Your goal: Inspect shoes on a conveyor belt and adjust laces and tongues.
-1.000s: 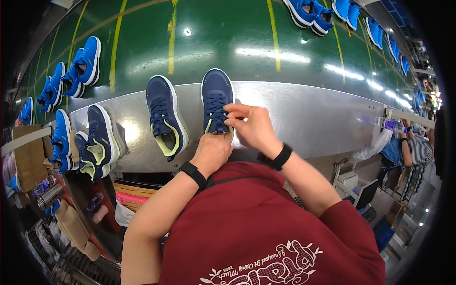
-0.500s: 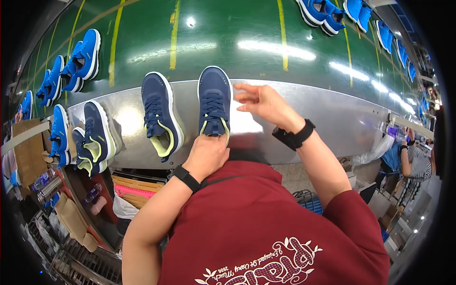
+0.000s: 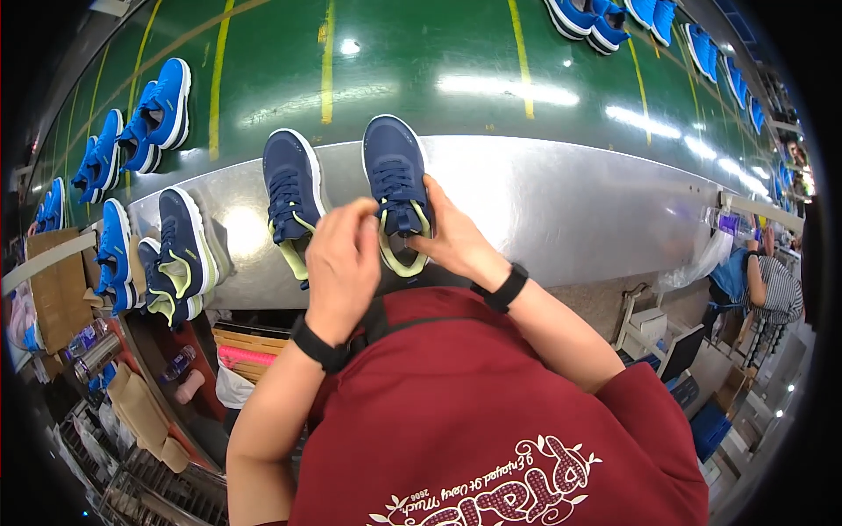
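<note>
Lying toe-away on the steel bench [image 3: 570, 202], the navy shoe [image 3: 396, 188] points straight out from both hands, right hand [image 3: 452, 241] gripping its heel side, left hand [image 3: 342, 263] seemingly pinching its collar, slightly nearer.
</note>
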Action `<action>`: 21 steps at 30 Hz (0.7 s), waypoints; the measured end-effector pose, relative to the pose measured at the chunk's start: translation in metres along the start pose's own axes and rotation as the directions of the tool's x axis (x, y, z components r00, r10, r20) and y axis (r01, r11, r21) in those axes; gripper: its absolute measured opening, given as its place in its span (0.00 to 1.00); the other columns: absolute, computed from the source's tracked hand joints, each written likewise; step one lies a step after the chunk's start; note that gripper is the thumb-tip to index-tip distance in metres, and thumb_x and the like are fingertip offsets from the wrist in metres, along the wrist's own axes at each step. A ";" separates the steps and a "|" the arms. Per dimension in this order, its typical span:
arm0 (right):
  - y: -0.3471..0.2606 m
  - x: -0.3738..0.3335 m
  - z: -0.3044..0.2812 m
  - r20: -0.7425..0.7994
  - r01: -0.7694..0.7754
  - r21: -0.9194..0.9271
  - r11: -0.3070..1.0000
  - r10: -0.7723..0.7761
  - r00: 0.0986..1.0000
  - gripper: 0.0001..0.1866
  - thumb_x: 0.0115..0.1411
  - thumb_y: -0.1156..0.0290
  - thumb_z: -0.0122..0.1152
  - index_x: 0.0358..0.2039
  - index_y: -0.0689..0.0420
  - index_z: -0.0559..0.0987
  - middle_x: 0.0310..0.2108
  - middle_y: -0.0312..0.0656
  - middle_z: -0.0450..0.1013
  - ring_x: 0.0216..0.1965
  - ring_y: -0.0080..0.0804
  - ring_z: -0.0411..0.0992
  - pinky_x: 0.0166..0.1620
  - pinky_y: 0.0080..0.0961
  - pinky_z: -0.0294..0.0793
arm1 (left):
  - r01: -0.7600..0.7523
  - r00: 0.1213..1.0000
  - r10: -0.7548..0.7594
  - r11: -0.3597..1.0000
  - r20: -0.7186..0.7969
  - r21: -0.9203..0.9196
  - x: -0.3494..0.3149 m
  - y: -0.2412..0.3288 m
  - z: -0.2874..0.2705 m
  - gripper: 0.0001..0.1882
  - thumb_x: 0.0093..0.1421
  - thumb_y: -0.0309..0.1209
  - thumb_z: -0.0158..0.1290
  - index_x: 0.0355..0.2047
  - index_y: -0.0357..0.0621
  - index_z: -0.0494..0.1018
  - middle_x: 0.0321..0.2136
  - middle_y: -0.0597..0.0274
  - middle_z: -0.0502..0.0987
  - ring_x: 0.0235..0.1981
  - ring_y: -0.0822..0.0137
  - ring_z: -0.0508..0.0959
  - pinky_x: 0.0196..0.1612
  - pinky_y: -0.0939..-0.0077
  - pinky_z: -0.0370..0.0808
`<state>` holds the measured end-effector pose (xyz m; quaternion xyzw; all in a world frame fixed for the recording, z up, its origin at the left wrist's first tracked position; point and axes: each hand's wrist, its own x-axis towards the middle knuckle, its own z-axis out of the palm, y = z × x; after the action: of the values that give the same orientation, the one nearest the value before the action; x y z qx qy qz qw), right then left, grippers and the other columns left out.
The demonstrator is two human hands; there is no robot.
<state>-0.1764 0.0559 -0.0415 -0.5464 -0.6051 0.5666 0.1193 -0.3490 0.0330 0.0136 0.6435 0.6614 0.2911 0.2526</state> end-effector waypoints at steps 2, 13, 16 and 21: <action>-0.005 0.001 0.014 -0.169 0.029 -0.032 0.999 -0.034 0.985 0.46 0.45 0.78 0.63 0.62 0.71 0.50 0.59 0.64 0.57 0.59 0.57 0.60 0.59 0.38 0.64 | 0.116 0.993 -0.119 0.980 -0.008 -0.160 0.006 -0.014 0.014 0.10 0.57 0.26 0.56 0.39 0.38 0.77 0.32 0.55 0.79 0.32 0.63 0.80 0.35 0.74 0.74; 0.009 0.000 0.032 -0.320 0.021 -0.173 0.985 -0.077 0.944 0.44 0.48 0.85 0.54 0.65 0.61 0.47 0.45 0.63 0.69 0.46 0.59 0.71 0.47 0.42 0.71 | 0.461 0.875 -0.279 0.728 0.395 -0.507 0.039 -0.044 0.020 0.11 0.58 0.23 0.57 0.42 0.35 0.76 0.33 0.65 0.79 0.33 0.78 0.77 0.40 0.84 0.73; 0.013 -0.001 0.029 -0.336 0.068 -0.153 0.986 -0.116 0.934 0.44 0.48 0.86 0.54 0.65 0.62 0.47 0.46 0.63 0.69 0.47 0.58 0.71 0.47 0.42 0.71 | 0.609 0.775 -0.231 0.521 0.588 -0.597 0.051 -0.056 0.014 0.14 0.59 0.24 0.55 0.46 0.37 0.72 0.35 0.68 0.77 0.35 0.81 0.74 0.40 0.88 0.70; 0.009 -0.005 0.027 -0.339 0.063 -0.203 0.977 -0.130 0.932 0.43 0.48 0.87 0.53 0.65 0.62 0.48 0.51 0.62 0.67 0.49 0.59 0.69 0.50 0.42 0.71 | 0.838 0.507 -0.076 0.276 0.859 -0.470 0.072 -0.066 -0.009 0.18 0.59 0.27 0.57 0.49 0.36 0.70 0.33 0.69 0.77 0.31 0.80 0.72 0.36 0.88 0.69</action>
<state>-0.1906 0.0346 -0.0550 -0.6168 -0.6514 0.3938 0.2004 -0.4051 0.1046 -0.0241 0.2204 0.4321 0.2164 0.8473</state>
